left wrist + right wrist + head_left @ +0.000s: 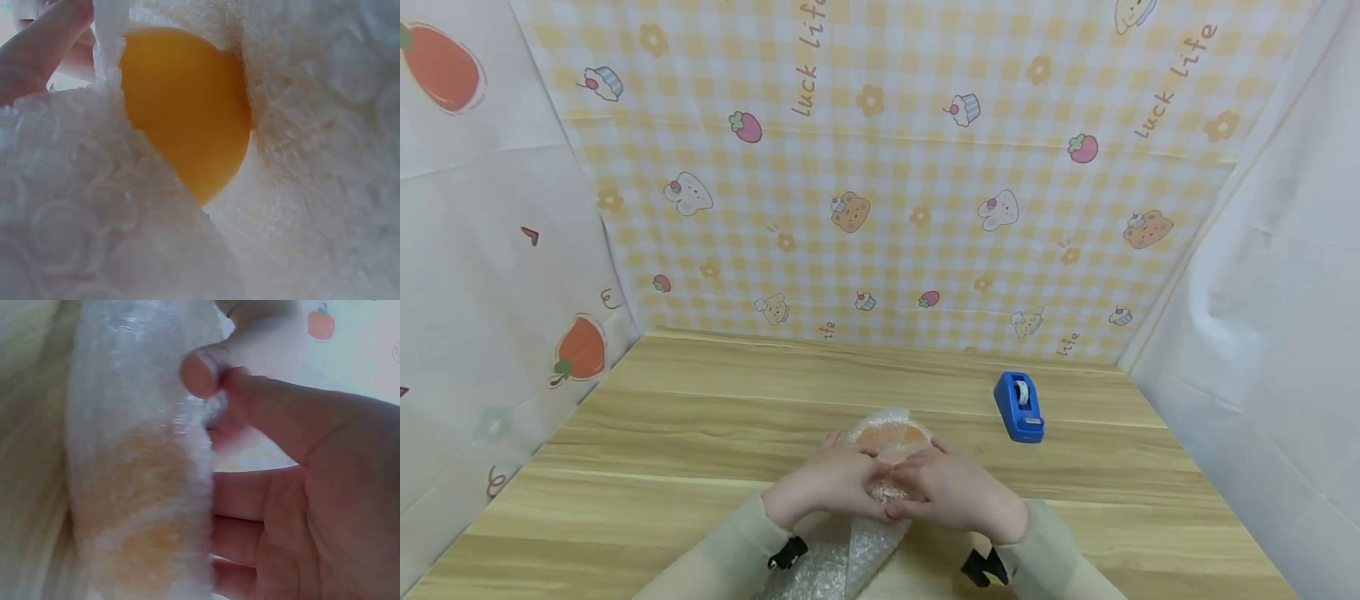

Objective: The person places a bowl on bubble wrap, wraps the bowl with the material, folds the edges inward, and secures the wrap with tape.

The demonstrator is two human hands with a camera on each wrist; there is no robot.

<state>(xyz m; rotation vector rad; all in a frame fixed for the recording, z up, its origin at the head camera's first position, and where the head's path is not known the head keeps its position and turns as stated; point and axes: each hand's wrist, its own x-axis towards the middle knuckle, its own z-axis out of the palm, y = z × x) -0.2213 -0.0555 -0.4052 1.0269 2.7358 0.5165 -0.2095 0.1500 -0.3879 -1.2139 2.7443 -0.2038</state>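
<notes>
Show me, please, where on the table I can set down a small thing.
Bare: the table left of the bubble wrap and left sleeve, toward the left cloth; the strip between bubble wrap and checked cloth; the side between blue tape dispenser and right cloth. Crowded: the front middle, where left fingers and right fingers hold the bubble wrap.

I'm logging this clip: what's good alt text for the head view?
A person's left hand and right hand hold bubble wrap around an orange object on a wooden table. A blue tape dispenser sits farther back, to the right; a yellow-checked cloth with cartoon prints hangs behind.
</notes>
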